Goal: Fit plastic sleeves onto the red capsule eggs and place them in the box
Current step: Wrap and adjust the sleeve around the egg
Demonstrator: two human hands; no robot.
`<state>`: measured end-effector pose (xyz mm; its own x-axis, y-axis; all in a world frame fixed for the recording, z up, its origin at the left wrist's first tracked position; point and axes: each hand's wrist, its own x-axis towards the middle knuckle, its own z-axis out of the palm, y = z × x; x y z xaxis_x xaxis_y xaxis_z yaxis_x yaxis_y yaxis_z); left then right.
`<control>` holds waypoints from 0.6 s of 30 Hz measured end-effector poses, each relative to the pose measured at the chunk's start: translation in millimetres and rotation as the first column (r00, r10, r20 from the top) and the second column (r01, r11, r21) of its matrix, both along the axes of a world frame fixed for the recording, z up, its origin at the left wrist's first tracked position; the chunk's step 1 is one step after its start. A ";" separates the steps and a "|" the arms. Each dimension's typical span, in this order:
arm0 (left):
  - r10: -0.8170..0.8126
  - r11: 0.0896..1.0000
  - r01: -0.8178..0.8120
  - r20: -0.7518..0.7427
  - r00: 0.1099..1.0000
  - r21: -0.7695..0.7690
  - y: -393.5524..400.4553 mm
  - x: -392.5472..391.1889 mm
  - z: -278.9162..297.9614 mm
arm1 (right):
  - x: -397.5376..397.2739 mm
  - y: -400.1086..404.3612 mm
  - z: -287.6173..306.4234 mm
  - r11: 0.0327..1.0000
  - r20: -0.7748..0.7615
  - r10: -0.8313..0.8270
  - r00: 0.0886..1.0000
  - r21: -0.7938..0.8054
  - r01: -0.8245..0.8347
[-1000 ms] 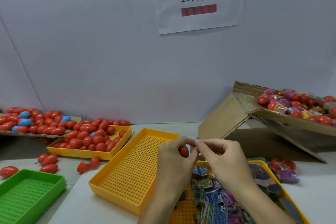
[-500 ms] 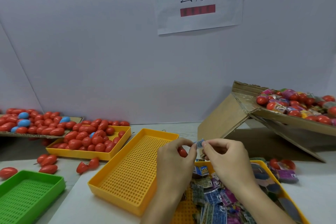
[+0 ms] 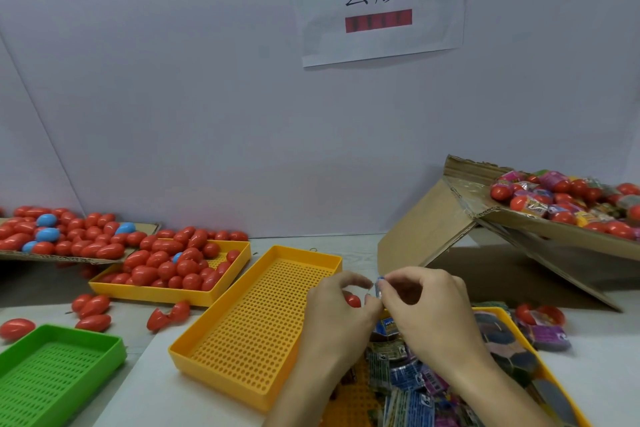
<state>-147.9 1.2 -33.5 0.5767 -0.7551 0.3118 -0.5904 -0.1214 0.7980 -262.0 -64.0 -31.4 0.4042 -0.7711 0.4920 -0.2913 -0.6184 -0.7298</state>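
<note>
My left hand point(image 3: 341, 314) grips a red capsule egg point(image 3: 353, 300), mostly hidden in the palm. My right hand point(image 3: 427, 310) pinches a small blue plastic sleeve point(image 3: 379, 285) between thumb and forefinger; the left fingertips touch the same sleeve. Both hands hover above a yellow tray point(image 3: 530, 343) heaped with flat printed sleeves point(image 3: 408, 388). The cardboard box point(image 3: 450, 215) at the right, tilted, holds several sleeved eggs point(image 3: 568, 199).
An empty perforated yellow tray point(image 3: 263, 322) lies left of my hands. Another yellow tray point(image 3: 173, 293) and a cardboard sheet point(image 3: 145, 227) carry several red and blue eggs. A green tray point(image 3: 52, 374) sits at bottom left. Loose eggs point(image 3: 93, 308) lie on the table.
The hands have shifted slightly right and the sleeve now shows between the fingertips; the fingers have worked it further open. The egg stays in the left hand.
</note>
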 end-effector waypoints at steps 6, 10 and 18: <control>-0.080 0.997 0.079 -0.173 0.982 -0.012 0.3 0.3 0.8 | -3.2 -5.1 -0.4 1.000 -0.104 -0.008 0.995 0.013 0.009; -0.118 0.993 0.118 -0.262 0.958 -0.018 0.4 1.1 2.1 | -4.1 -6.4 0.5 0.999 -0.127 -0.031 0.991 0.008 0.033; -0.167 0.986 0.156 -0.458 0.873 -0.063 2.2 -2.0 8.0 | -3.8 -6.2 0.9 0.995 -0.100 -0.096 0.990 -0.034 0.093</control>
<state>-149.9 3.4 -25.5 0.5301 -0.8458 0.0595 -0.1653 -0.0343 0.9856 -265.8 -70.2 -30.5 0.3790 -0.7939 0.4755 -0.4208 -0.6055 -0.6755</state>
